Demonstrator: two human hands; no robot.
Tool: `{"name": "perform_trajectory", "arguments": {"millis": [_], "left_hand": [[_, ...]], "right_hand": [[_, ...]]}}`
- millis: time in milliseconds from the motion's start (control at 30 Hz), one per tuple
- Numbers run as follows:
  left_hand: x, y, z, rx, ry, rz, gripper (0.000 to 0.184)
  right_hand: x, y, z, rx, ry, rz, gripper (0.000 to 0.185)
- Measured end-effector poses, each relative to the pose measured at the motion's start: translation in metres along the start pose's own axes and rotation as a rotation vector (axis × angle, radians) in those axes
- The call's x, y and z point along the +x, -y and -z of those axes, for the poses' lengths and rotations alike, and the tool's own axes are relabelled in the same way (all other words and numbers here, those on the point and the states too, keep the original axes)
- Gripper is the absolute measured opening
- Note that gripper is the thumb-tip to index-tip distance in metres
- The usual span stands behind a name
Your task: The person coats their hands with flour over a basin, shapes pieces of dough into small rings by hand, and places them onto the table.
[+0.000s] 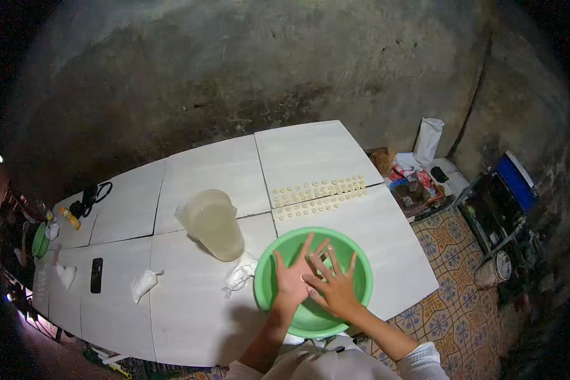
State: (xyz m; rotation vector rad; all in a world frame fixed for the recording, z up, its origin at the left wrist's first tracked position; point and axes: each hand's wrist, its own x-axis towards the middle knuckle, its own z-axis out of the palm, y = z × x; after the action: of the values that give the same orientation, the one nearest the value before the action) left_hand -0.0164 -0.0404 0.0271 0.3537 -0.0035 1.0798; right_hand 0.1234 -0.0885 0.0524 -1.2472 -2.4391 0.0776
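Note:
Over the green basin (269,304), my left hand (292,278) is turned palm up with its fingers spread. My right hand (337,288) reaches across it, fingers stretched apart, and a fingertip touches the left palm. A small pale mark or bit shows at that fingertip; whether it is a separate piece I cannot make out. Beyond the basin, several small cream-coloured rings (320,195) lie in rows on the white table (202,316). What lies in the basin is mostly hidden by my hands.
A translucent pitcher (218,231) of cloudy liquid stands left of the basin, by a crumpled plastic bag (239,275). Farther left are a white bag (144,284), a phone (96,275), a black cable (98,195) and a yellow bottle (70,218). A bucket (493,269) stands on the tiled floor.

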Motion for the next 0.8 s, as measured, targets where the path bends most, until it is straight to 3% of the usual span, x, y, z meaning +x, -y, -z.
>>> {"name": "perform_trajectory", "arguments": {"millis": [133, 200, 333, 500, 633, 800], "left_hand": [[0.003, -0.004, -0.009, 0.005, -0.049, 0.008, 0.105], [0.0, -0.011, -0.02, -0.013, 0.012, 0.005, 0.106], [0.006, 0.001, -0.008, -0.054, -0.002, 0.039, 0.104], [0.001, -0.002, -0.022, -0.023, -0.007, 0.031, 0.108], [-0.002, 0.009, -0.007, 0.062, -0.069, 0.018, 0.109], [0.001, 0.005, -0.019, 0.01, -0.079, 0.028, 0.108]], "right_hand": [[0.004, 0.001, -0.005, 0.093, -0.068, 0.007, 0.03], [0.001, -0.007, -0.004, 0.331, -0.037, 0.04, 0.03], [0.005, -0.019, 0.012, -0.055, -0.033, 0.097, 0.032], [0.0, -0.018, 0.003, 0.212, -0.101, 0.134, 0.041], [-0.003, -0.024, 0.006, -0.03, -0.028, 0.134, 0.044], [-0.005, -0.025, -0.003, 0.108, -0.129, 0.118, 0.038]]}}
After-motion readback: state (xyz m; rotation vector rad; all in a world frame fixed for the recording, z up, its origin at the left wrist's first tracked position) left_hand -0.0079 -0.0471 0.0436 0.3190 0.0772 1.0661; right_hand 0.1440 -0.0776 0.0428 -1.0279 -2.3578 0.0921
